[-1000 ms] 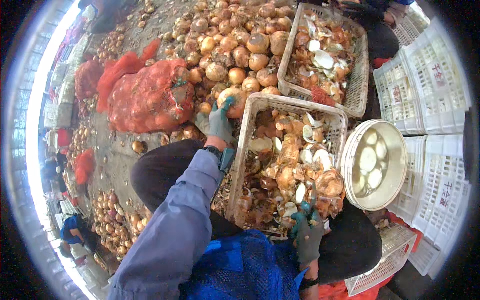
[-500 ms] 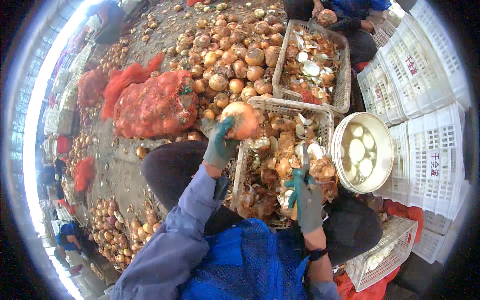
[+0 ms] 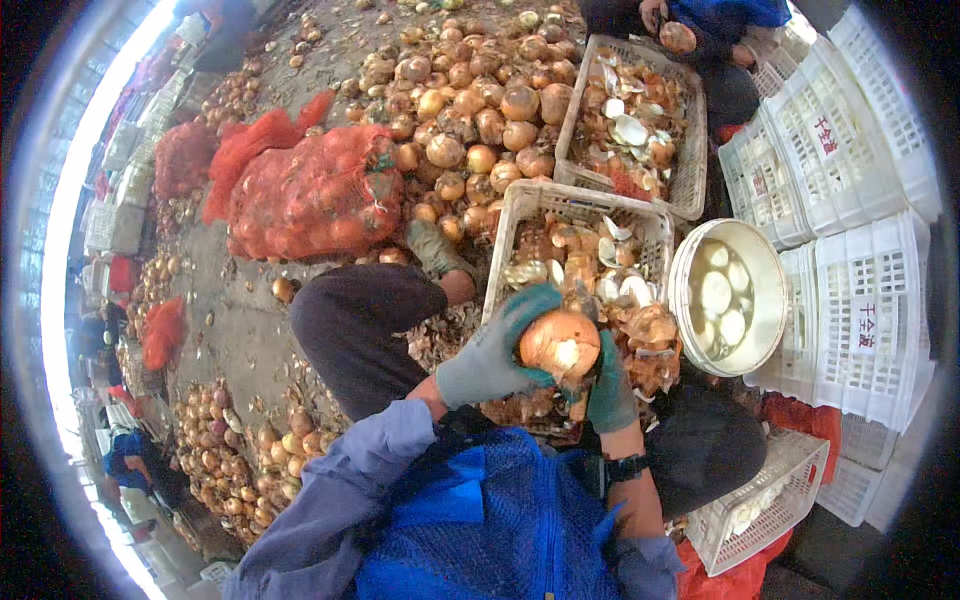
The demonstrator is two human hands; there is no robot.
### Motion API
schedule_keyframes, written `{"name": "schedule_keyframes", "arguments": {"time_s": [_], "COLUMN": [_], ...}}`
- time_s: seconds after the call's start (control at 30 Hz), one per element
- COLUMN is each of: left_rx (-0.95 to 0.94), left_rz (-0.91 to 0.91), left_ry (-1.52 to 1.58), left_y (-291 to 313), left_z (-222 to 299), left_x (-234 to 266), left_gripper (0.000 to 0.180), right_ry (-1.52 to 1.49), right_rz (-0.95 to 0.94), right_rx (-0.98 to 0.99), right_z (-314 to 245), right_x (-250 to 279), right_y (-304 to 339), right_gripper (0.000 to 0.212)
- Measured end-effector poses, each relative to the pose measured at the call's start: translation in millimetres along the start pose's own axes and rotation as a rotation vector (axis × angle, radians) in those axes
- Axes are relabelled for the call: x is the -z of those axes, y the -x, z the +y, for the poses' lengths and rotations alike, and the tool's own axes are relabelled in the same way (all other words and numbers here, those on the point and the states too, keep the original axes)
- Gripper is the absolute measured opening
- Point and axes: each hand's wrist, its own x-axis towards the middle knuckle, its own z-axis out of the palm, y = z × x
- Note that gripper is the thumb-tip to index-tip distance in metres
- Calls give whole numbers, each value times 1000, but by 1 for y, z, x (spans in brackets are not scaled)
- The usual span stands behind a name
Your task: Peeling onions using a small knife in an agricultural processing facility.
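In front of my lap, my left hand, in a grey and green glove, is closed round a large brown onion. A pale cut spot shows on the onion's near face. Against its right side is my right hand, also gloved, with curled fingers. The knife seen in that hand a moment earlier is now mostly hidden behind the onion and fingers. Both hands are above a white plastic crate of onion skins and pale peeled pieces.
A second crate of skins stands beyond. A white bucket holds peeled onions in liquid. White crates are stacked at right. Loose onions and a full red mesh sack lie ahead. A person's hand is at the far side.
My left hand has brought the onion down and right, from the crate's left corner to my right hand. The onion's pale spot now faces me. The knife blade no longer shows clearly.
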Motion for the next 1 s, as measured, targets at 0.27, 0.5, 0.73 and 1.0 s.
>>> {"name": "schedule_keyframes", "arguments": {"time_s": [0.27,0.5,0.73,1.0], "left_rx": [550,535,577,610], "left_rz": [302,473,539,582], "left_ry": [898,733,599,769], "left_y": [23,32,32,45], "left_z": [-13,-71,-108,-116], "left_x": [-12,2,8,17], "left_gripper": [92,85,83,63], "right_ry": [-20,437,628,338], "right_rz": [-270,-155,-149,-102], "right_rx": [220,-60,-103,98], "right_z": [21,7,32,-20], "right_x": [19,-68,-73,-83], "right_y": [-21,-36,-54,-38], "right_gripper": [58,46,39,45]}}
